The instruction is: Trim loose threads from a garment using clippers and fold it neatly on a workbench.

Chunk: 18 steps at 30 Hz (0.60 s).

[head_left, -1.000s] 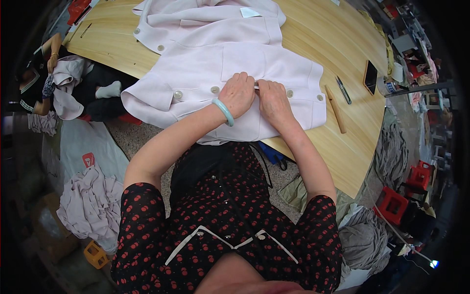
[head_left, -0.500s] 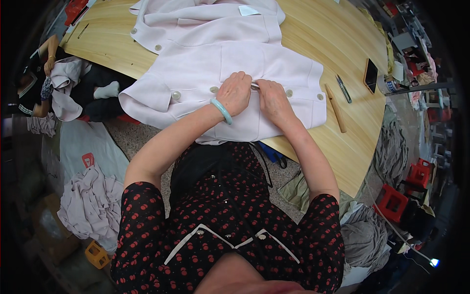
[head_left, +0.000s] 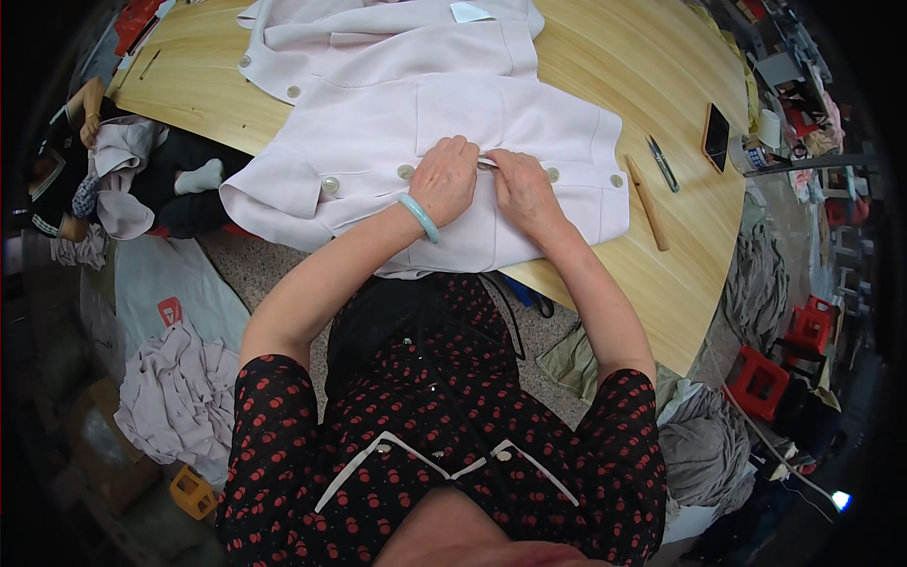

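A pale pink buttoned jacket (head_left: 491, 104) lies flat on the wooden table (head_left: 642, 57), its button row running along the near edge. My left hand (head_left: 444, 180), with a green bangle on the wrist, rests on the fabric between two buttons, fingers curled down. My right hand (head_left: 522, 184) sits right beside it, pinching the jacket's edge. Both hands meet at a small fold of cloth near the middle buttons. A second pale garment (head_left: 378, 28) lies behind the jacket.
A wooden stick (head_left: 648, 201), small scissors (head_left: 662, 163) and a dark phone (head_left: 715, 137) lie on the table to the right. Piles of cloth (head_left: 175, 397) cover the floor on the left; red stools (head_left: 756, 383) stand at the right.
Both hands have shifted slightly along the jacket's button edge and stay pressed together on the fabric; the jacket has barely moved.
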Tool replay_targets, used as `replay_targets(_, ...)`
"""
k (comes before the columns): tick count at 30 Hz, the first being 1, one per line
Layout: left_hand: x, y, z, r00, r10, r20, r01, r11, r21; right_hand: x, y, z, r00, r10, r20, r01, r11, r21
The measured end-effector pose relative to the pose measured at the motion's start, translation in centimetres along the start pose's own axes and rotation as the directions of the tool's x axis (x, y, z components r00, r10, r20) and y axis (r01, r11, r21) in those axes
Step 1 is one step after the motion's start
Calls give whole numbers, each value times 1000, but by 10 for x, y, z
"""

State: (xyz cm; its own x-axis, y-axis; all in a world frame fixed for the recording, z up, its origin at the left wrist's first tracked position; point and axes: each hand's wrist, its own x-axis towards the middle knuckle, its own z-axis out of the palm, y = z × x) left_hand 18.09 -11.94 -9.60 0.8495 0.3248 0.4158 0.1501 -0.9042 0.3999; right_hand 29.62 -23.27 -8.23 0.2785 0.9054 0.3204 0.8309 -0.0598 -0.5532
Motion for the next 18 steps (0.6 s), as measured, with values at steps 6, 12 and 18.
replay_targets(6,-1,-3,3,999,34,-24,-34,999,-18,0,3,-1,999,34,36,-35,999,34)
replay_targets(12,-1,-4,2,999,46,-27,-47,998,-52,3,7,-8,990,83,115,-91,994,65)
replay_targets(18,-2,-7,4,998,49,-26,-51,995,-86,6,12,-11,981,87,175,-106,989,104)
